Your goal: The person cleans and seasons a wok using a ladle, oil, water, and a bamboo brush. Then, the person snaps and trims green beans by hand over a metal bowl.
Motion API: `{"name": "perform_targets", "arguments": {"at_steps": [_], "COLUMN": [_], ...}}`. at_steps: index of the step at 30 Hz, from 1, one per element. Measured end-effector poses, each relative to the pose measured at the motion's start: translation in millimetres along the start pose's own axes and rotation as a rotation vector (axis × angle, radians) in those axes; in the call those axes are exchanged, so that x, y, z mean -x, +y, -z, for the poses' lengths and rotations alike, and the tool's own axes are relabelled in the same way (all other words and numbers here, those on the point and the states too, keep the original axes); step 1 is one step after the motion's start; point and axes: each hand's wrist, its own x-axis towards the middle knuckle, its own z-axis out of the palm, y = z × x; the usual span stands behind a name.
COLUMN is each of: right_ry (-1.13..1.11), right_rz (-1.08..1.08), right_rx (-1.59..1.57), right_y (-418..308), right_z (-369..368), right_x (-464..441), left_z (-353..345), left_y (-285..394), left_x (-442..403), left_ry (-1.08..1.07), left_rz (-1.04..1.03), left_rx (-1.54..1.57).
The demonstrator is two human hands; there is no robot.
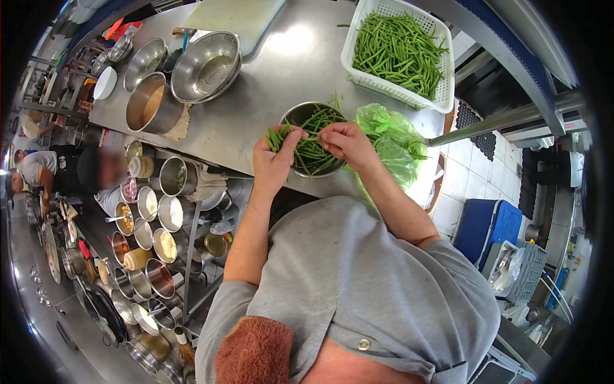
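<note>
My left hand point(275, 157) is closed around a small bunch of green beans point(275, 137), held over the left side of a round metal bowl point(334, 171). Thumb and fingers of my right hand point(348, 142) are pinched together close to the left fingertips, seemingly on the end of a green bean; the detail there is tiny. More green beans point(313, 157) lie inside the bowl, partly covered by both hands. Right of the bowl, a crumpled green plastic bag point(400, 153) rests at the table's edge, with some beans showing in it.
A white perforated basket point(396, 91) piled with green beans stands at the back right. Metal colanders point(206, 67), a deep pot point(150, 105) and a cutting board point(230, 19) occupy the steel table point(281, 77) leftward. Several food containers point(169, 211) fill the lower left; a person point(64, 169) stands beyond.
</note>
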Motion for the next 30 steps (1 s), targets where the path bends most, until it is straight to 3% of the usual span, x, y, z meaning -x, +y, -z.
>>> {"name": "perform_targets", "arguments": {"at_steps": [1, 7, 13, 16, 18, 19, 20, 21, 22, 23, 24, 25, 27, 29, 30], "right_ry": [0.01, 0.004, -0.137, -0.253, -0.19, -0.124, -0.123, -0.029, 0.062, 0.06, 0.146, 0.232, 0.191, 0.15, 0.07], "right_rz": [-0.037, -0.136, -0.136, -0.146, -0.116, -0.085, -0.084, 0.027, 0.135, 0.138, 0.305, 0.466, 0.524, 0.587, 0.633], "right_rx": [-0.208, -0.554, -0.622, -0.66, -0.652, -0.641, -0.641, -0.317, 0.007, 0.007, 0.299, 0.591, 0.605, 0.62, 0.821], "right_y": [0, -6, -27, -23, -22, -21, -18, -13, -12, -11, -10, -12, -23, -26, -22], "right_z": [-1, -3, -18, -19, -19, -19, -14, -5, -2, -1, -3, -7, -17, -18, -13], "right_x": [0, 2, 16, 15, 14, 15, 11, 6, 3, 2, 2, 6, 13, 16, 15], "left_z": [0, -3, 3, 0, 10, 13, 16, 17, 15, 14, 13, 12, 8, 7, 8], "left_y": [0, 3, 8, 13, 3, 4, 5, 5, 4, 2, 1, 0, 3, 10, 10], "left_x": [1, 2, -2, -5, -14, -13, -10, -8, -7, -5, -3, 0, 2, 0, 0], "left_ry": [0.0, 0.006, -0.016, 0.085, 0.114, 0.115, 0.104, 0.089, 0.087, 0.048, 0.011, 0.013, -0.107, -0.184, -0.211], "left_rz": [-0.001, -0.003, 0.216, 0.303, 0.412, 0.411, 0.348, 0.285, 0.285, 0.222, 0.159, 0.165, -0.121, -0.174, -0.2], "left_rx": [0.0, 0.002, 0.45, 0.621, 0.909, 0.909, 0.665, 0.423, 0.422, 0.061, -0.3, -0.302, -0.614, -0.729, -0.774]}}
